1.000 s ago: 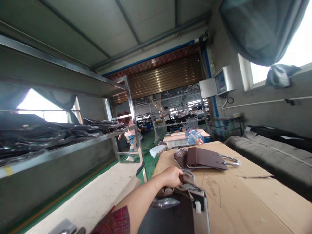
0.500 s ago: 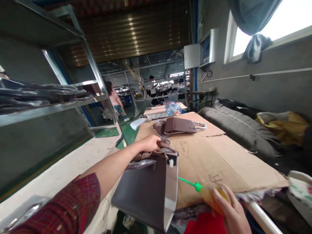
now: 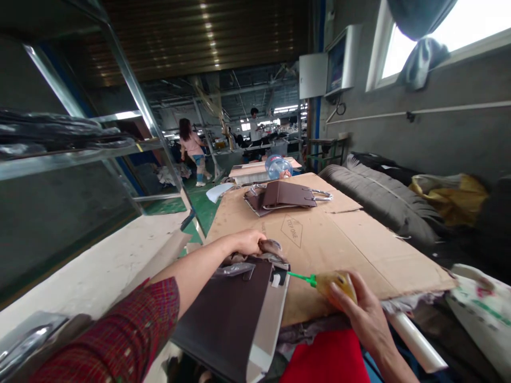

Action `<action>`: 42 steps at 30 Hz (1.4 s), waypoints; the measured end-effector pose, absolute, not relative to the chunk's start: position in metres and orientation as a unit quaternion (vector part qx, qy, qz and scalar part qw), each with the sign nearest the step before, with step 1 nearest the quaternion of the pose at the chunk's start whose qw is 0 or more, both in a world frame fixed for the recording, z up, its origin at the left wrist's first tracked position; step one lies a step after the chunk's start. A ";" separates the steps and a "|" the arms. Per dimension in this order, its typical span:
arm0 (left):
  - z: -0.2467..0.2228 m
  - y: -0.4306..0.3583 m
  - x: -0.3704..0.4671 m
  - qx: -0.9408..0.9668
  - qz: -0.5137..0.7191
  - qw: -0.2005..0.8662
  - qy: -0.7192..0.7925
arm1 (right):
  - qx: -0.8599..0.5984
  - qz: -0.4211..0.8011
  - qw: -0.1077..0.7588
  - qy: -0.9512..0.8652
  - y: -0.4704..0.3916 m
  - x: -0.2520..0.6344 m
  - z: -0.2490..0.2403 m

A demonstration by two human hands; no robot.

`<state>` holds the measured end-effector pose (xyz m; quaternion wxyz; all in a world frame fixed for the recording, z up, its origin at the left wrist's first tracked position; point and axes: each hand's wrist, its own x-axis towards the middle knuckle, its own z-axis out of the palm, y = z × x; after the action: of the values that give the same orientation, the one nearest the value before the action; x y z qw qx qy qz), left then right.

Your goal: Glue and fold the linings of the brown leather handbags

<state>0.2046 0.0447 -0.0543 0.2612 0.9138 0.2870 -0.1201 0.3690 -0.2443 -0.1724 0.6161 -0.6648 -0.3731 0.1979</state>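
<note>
My left hand [image 3: 249, 242] is closed on the top end of a dark brown bag [image 3: 223, 314], by its wrapped handle and some brownish material; the exact grip is hidden by the fingers. The bag lies tilted over the near table edge, its pale side showing a black patch with a white tab [image 3: 276, 280]. My right hand [image 3: 359, 298] wraps round a yellowish glue bottle [image 3: 337, 287] with a thin green nozzle. That nozzle points left, its tip close to the black patch; whether they touch I cannot tell.
A second brown bag [image 3: 285, 194] lies farther back on the cardboard-covered table [image 3: 383, 255]. Behind it is a blue water jug [image 3: 278, 167]. A metal rack [image 3: 139, 101] stands left, grey padded bundles [image 3: 371, 202] lie right. Two people [image 3: 193, 149] are in the background.
The glue bottle has moved up and left, its nozzle tip now nearer the black patch. The view has shifted slightly. My left hand keeps its grip on the bag.
</note>
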 end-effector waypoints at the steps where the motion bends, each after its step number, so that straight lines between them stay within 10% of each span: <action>1: -0.056 0.044 0.204 0.913 -0.117 0.262 0.291 | -0.668 0.196 0.606 -0.385 -0.245 0.370 -0.172; 42: -0.073 0.038 0.190 0.910 -0.079 0.295 0.280 | -0.718 0.176 0.527 -0.420 -0.240 0.377 -0.159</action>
<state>0.1896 0.0382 -0.0729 0.2954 0.9100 0.2801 -0.0791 0.3768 -0.2404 -0.1590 0.5267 -0.7179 -0.4197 0.1765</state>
